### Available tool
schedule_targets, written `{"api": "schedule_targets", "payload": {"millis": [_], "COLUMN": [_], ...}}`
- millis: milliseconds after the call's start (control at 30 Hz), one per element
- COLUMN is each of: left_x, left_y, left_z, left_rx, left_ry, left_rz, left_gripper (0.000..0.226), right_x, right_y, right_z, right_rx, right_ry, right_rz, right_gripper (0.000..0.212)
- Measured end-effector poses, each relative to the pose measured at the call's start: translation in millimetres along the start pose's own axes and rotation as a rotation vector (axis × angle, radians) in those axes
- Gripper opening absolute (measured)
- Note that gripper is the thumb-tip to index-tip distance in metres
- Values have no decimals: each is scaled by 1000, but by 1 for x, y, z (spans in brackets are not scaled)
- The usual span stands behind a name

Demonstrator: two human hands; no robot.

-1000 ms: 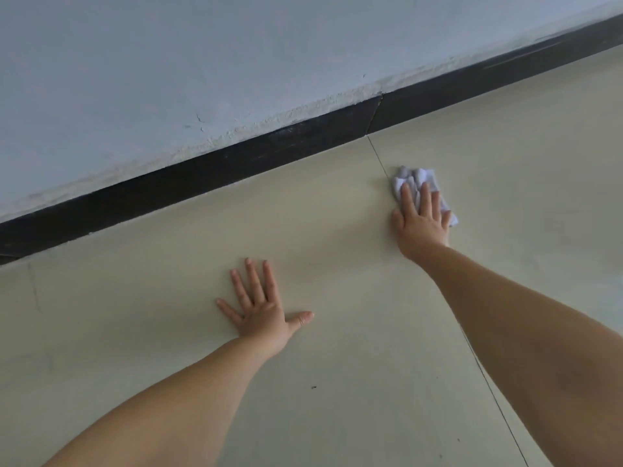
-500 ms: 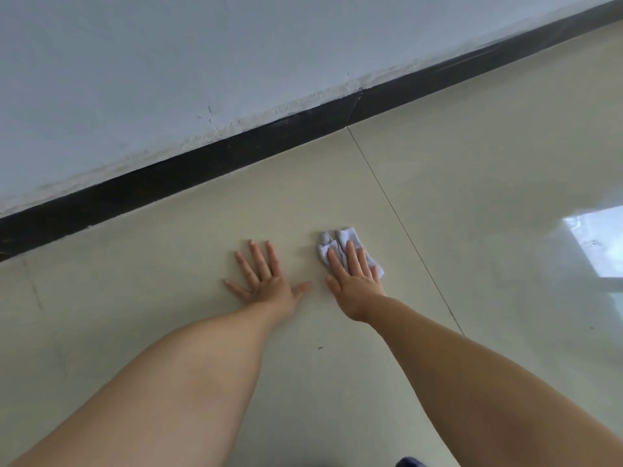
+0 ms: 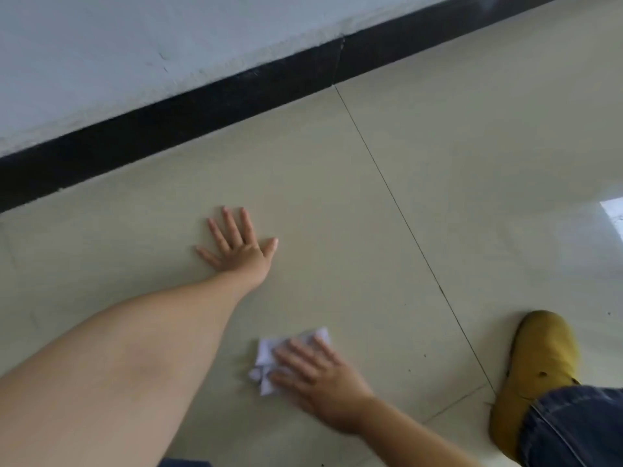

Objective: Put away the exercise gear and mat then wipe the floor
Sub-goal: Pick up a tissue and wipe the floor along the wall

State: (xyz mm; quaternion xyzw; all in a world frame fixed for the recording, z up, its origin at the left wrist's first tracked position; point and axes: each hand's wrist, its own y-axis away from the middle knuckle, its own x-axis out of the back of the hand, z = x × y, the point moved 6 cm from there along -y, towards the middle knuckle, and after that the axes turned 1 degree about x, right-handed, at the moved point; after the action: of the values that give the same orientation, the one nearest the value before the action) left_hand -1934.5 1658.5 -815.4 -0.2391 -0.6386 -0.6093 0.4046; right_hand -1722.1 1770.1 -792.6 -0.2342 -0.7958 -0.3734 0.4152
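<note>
Down low, I see my right hand (image 3: 317,382) pressing a crumpled white cloth (image 3: 269,362) flat against the beige floor tile (image 3: 320,203), fingers straight over it. My left hand (image 3: 241,247) lies ahead of it, palm down with fingers spread on the same tile and holding nothing. Right of the cloth hand, past a grout line (image 3: 421,251), sits a yellow shoe (image 3: 536,369) under a denim cuff (image 3: 573,429).

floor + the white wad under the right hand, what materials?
Floor: likely glazed ceramic tile; cream, thin grout lines, glossy window reflection. White wad under the right hand: crumpled tissue or thin cloth; creased, blurred, so unclear which.
</note>
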Motion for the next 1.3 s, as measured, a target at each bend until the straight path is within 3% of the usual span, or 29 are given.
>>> {"api": "schedule_targets", "payload": {"millis": [33,133,200,300,400,533,600,667,733,833,900,967,1100,1167,1233,1300], "left_x": [-1,-1,-1,2,6,-3,-10,-20,-31,-44,-45,-40,-30,-31,-32,-29], "left_y": [-1,-3,-3,2,12,44,56,59,56,54,53,52,56,60,62,60], "left_z": [-1,-2,-3,-4,6,48,71,86,94,94,93,93,96,100,101,102], "left_rx": [5,18,26,20,25,-84,-148,-157,-148,-147,-146,-140,-123,-98,-82,-78], "left_ry": [-4,-14,-22,-6,56,127,137,131,78,-1,13,18,-1,0,-24,-70], "left_rz": [11,33,48,107,175,193,174,130,104,142,192,196,247,227,166,140], "left_gripper": [80,80,79,79,73,68,65,60,59,63,71,74,63,62,62,62], "right_x": [3,39,61,85,78,45,41,54,91,158,183,202,200,190,197,219], "right_y": [13,63,88,74,30,12,28,43,37,8,-24,-67,-131,-137,-145,-147], "right_z": [37,167,227,253,212,114,127,179,252,351,373,361,289,267,273,308], "right_rx": [-94,-668,-992,-1206,-1035,-236,142,322,168,-528,-769,-647,108,396,436,144], "right_ry": [-10,-49,-185,-413,-335,58,247,410,445,41,-135,-20,357,455,479,340], "right_rz": [39,221,217,227,168,23,-111,-170,-89,90,84,42,-134,-267,-262,-131], "right_gripper": [46,55,56,57,59,61,57,54,54,56,55,57,65,60,55,54]}}
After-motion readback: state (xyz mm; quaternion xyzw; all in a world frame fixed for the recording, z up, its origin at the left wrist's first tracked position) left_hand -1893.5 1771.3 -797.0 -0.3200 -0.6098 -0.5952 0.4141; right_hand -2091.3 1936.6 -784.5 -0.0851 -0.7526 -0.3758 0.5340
